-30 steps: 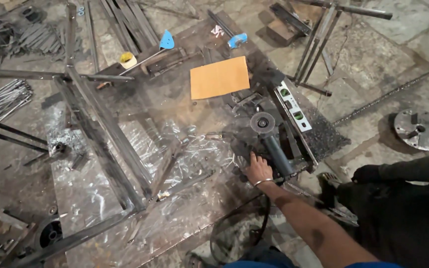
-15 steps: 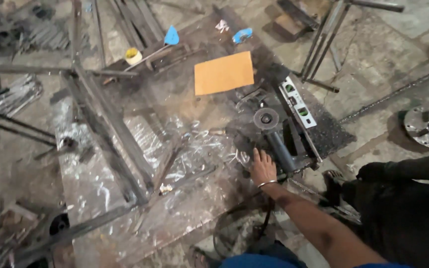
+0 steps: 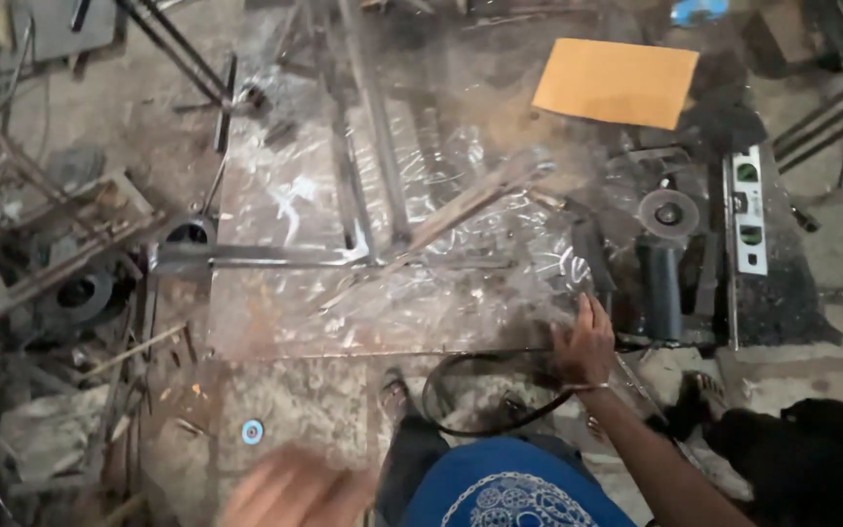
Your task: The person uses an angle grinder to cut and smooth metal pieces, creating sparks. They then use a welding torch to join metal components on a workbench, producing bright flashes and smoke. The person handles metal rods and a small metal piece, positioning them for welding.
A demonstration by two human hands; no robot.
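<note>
Resting: right hand (image 3: 585,344) flat on the near edge of the scratched steel plate (image 3: 382,244), fingers spread open, gripping nothing
Nearest tool: angle grinder (image 3: 661,263), just right of the right hand, lying on the floor with its disc (image 3: 668,213) at the far end; not touched
Left hand: left hand (image 3: 290,493), a blur at the near left edge; fingers open or closed cannot be told, nothing seen in it
Cable: black cable (image 3: 485,395) looping on the floor just near the right hand, between the knees and the plate
Frame: welded metal frame (image 3: 363,195) lying across the plate, bars running far to near and left to right
Right side: spirit level (image 3: 748,210) on a dark mat, just right of the grinder
Far right: orange card (image 3: 617,83) lying flat, well apart from the hands
Near left: small spare disc (image 3: 252,430) alone on the floor; scrap bars (image 3: 60,263) heaped at the left
Containers: none in view; everything loose on the floor
Risk, cable: likely to snag on a knee or wrist and drag the grinder, being looped so close
Risk, edges: cut likely if the palm slides along the plate edge or onto burrs
Risk, disc: bare disc lies exposed near the fingers; contact hazardous if the grinder is live
Risk, clutter: loose bars near the feet could cause a trip
</note>
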